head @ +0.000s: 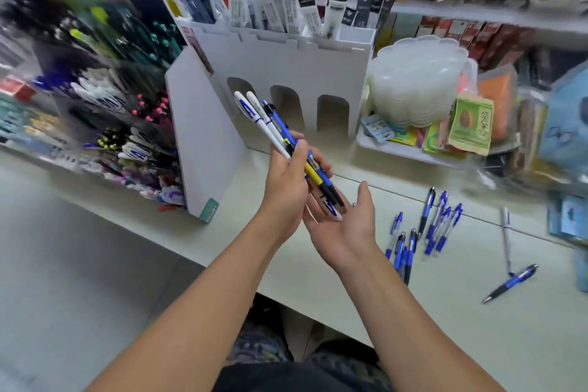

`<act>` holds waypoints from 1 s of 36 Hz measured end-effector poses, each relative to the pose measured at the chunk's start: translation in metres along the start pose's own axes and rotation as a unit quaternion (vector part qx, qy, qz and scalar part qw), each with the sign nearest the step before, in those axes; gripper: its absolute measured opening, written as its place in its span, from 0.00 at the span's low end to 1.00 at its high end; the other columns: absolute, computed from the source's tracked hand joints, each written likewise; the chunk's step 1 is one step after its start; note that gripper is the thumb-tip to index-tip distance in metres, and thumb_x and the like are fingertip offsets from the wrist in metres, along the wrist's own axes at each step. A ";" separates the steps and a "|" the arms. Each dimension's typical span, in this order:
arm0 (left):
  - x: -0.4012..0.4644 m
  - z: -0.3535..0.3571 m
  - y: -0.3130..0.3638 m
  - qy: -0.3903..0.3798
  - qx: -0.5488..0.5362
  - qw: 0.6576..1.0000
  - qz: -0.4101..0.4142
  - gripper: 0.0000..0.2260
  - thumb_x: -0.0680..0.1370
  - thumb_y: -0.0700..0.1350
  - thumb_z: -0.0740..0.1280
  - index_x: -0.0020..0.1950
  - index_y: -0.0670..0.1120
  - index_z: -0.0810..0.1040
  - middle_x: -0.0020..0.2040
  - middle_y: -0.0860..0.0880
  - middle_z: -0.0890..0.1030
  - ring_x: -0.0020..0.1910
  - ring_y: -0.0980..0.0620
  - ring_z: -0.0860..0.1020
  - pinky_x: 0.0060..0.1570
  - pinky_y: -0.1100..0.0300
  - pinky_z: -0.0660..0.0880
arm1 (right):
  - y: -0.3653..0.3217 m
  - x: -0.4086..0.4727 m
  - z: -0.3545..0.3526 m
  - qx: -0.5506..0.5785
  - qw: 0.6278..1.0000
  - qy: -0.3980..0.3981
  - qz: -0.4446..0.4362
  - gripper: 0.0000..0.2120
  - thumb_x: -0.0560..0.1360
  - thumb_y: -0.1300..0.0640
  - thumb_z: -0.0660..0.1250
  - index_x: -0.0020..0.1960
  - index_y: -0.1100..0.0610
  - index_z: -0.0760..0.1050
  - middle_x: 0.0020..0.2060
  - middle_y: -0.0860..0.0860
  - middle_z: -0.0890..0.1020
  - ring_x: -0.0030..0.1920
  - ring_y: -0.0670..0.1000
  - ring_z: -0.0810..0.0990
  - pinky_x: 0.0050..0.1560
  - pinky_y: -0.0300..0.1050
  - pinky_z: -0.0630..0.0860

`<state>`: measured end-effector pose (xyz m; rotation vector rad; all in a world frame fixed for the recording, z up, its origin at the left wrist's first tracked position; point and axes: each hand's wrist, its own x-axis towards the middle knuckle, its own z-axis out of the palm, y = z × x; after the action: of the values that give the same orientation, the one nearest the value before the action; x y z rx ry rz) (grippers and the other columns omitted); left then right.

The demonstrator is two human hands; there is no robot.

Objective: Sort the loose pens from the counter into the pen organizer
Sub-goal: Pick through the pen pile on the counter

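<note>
Blue-and-clear plastic pens lie nearest on the pale counter (461,312): one loose pen (510,282) by itself at the right, a thin white pen (506,237) just behind it, and a cluster of blue pens (423,229), about eight, though overlaps make the count unsure. Above the counter's near edge the right hand (342,219) lies palm up, fingers relaxed and spread, under the lower tips of a bundle of pens (286,143). The left hand (288,175) grips that bundle, fingers curled round roughly six pens: two white, the rest blue, black and yellow. To do this well, I would tap the tips level on the right palm, then sort by type. Beyond stands the white pen organizer (203,137), its tiers at the left full of pens, blurred.
</note>
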<state>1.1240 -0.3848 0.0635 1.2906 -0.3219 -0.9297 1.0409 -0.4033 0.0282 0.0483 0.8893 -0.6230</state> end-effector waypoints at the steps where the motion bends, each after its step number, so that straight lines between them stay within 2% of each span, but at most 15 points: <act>1: -0.001 -0.006 0.001 -0.007 0.002 1.000 0.005 0.04 0.87 0.44 0.57 0.55 0.49 0.70 0.36 0.51 0.77 0.37 0.50 0.79 0.50 0.53 0.79 | 0.004 0.001 0.003 -0.014 1.000 0.003 -0.002 0.30 0.83 0.38 0.57 0.65 0.63 0.78 0.57 0.62 0.84 0.57 0.59 0.85 0.66 0.56 0.76; 3: 0.004 -0.016 0.004 -0.012 0.013 1.000 0.014 0.03 0.87 0.43 0.56 0.56 0.48 0.69 0.36 0.50 0.77 0.36 0.49 0.78 0.49 0.52 0.79 | 0.011 -0.001 0.005 -0.065 0.998 0.006 -0.005 0.30 0.83 0.38 0.57 0.65 0.63 0.78 0.52 0.58 0.85 0.50 0.56 0.85 0.56 0.51 0.80; 5: 0.010 -0.026 0.007 -0.013 0.017 0.999 0.024 0.03 0.87 0.42 0.56 0.56 0.47 0.68 0.37 0.50 0.75 0.35 0.50 0.77 0.48 0.52 0.79 | 0.017 -0.005 0.002 -0.128 0.991 0.011 -0.021 0.29 0.82 0.38 0.59 0.63 0.64 0.78 0.42 0.54 0.83 0.38 0.52 0.78 0.41 0.44 0.77; 6: 0.013 -0.030 0.009 -0.018 0.015 0.999 0.027 0.03 0.87 0.41 0.56 0.56 0.46 0.67 0.38 0.49 0.75 0.34 0.50 0.77 0.48 0.53 0.79 | 0.020 -0.008 -0.001 -0.149 0.988 0.004 -0.030 0.27 0.81 0.40 0.62 0.61 0.64 0.79 0.39 0.53 0.81 0.35 0.51 0.76 0.38 0.43 0.75; 8: 0.020 -0.039 0.014 -0.039 0.003 0.999 0.027 0.02 0.87 0.41 0.55 0.56 0.45 0.66 0.39 0.49 0.74 0.33 0.52 0.77 0.48 0.54 0.80 | 0.026 -0.015 -0.006 -0.171 0.983 -0.030 -0.060 0.16 0.79 0.49 0.69 0.55 0.62 0.81 0.37 0.52 0.81 0.35 0.49 0.77 0.37 0.39 0.77; 10: 0.024 -0.049 0.019 -0.068 -0.008 0.997 0.026 0.02 0.87 0.41 0.55 0.56 0.45 0.66 0.39 0.48 0.74 0.33 0.52 0.77 0.47 0.55 0.80 | 0.037 -0.019 -0.010 -0.192 0.975 -0.055 -0.095 0.07 0.76 0.61 0.71 0.52 0.62 0.81 0.39 0.52 0.81 0.38 0.47 0.79 0.41 0.35 0.79; 13: 0.029 -0.066 0.030 -0.121 -0.003 0.992 0.035 0.02 0.87 0.40 0.56 0.56 0.44 0.67 0.38 0.48 0.74 0.35 0.50 0.76 0.46 0.55 0.81 | 0.062 -0.019 -0.005 -0.204 0.970 -0.024 -0.129 0.06 0.74 0.67 0.70 0.51 0.64 0.81 0.40 0.53 0.82 0.38 0.47 0.80 0.41 0.34 0.79; 18: 0.051 -0.110 0.063 -0.185 0.017 0.980 0.066 0.03 0.87 0.40 0.54 0.55 0.46 0.67 0.36 0.51 0.74 0.35 0.51 0.76 0.48 0.53 0.79 | 0.092 -0.029 -0.010 -0.234 0.948 0.072 -0.203 0.10 0.70 0.65 0.72 0.51 0.66 0.81 0.40 0.57 0.83 0.35 0.48 0.80 0.36 0.35 0.78; 22: 0.074 -0.149 0.089 -0.260 0.093 0.956 0.099 0.07 0.87 0.39 0.54 0.54 0.49 0.67 0.35 0.53 0.71 0.32 0.54 0.70 0.36 0.57 0.75 | 0.077 -0.055 -0.009 -0.135 0.938 0.100 -0.303 0.05 0.72 0.62 0.68 0.45 0.61 0.83 0.37 0.52 0.78 0.34 0.45 0.72 0.30 0.33 0.69; 25: 0.085 -0.174 0.097 -0.357 0.209 0.907 0.077 0.07 0.87 0.40 0.55 0.54 0.50 0.69 0.34 0.53 0.69 0.31 0.53 0.67 0.33 0.58 0.68 | 0.066 -0.073 0.023 -0.136 0.909 0.087 -0.384 0.10 0.75 0.57 0.67 0.38 0.54 0.84 0.34 0.49 0.76 0.34 0.45 0.72 0.34 0.35 0.71; 27: 0.086 -0.188 0.096 -0.418 0.262 0.869 0.043 0.07 0.87 0.41 0.55 0.54 0.50 0.69 0.35 0.51 0.68 0.31 0.54 0.66 0.31 0.59 0.66 | 0.062 -0.077 0.056 -0.178 0.890 0.079 -0.413 0.15 0.79 0.59 0.65 0.35 0.54 0.81 0.33 0.49 0.75 0.33 0.46 0.72 0.36 0.37 0.73; 29: 0.083 -0.201 0.094 -0.436 0.265 0.860 0.009 0.06 0.86 0.41 0.56 0.54 0.50 0.70 0.36 0.50 0.67 0.31 0.54 0.65 0.30 0.61 0.64 | 0.063 -0.070 0.087 -0.216 0.882 0.056 -0.416 0.16 0.83 0.60 0.61 0.37 0.57 0.77 0.31 0.49 0.74 0.32 0.46 0.70 0.32 0.37 0.72; 31: 0.078 -0.215 0.092 -0.426 0.256 0.867 -0.024 0.06 0.86 0.41 0.56 0.55 0.49 0.71 0.36 0.49 0.67 0.30 0.54 0.64 0.30 0.62 0.63 | 0.067 -0.057 0.112 -0.257 0.880 0.023 -0.398 0.17 0.85 0.58 0.58 0.39 0.58 0.72 0.30 0.50 0.72 0.30 0.46 0.69 0.28 0.37 0.70; 36: 0.061 -0.257 0.091 -0.394 0.253 0.878 -0.093 0.06 0.86 0.40 0.56 0.55 0.47 0.71 0.34 0.51 0.68 0.29 0.55 0.64 0.30 0.62 0.60 | 0.114 -0.020 0.139 -0.262 0.935 -0.070 -0.230 0.17 0.86 0.53 0.54 0.40 0.55 0.66 0.30 0.49 0.65 0.25 0.44 0.62 0.21 0.33 0.59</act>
<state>1.3730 -0.2574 0.0539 1.3657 -1.1563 -1.5963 1.1906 -0.3406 0.1077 -0.6955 0.9084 -0.7918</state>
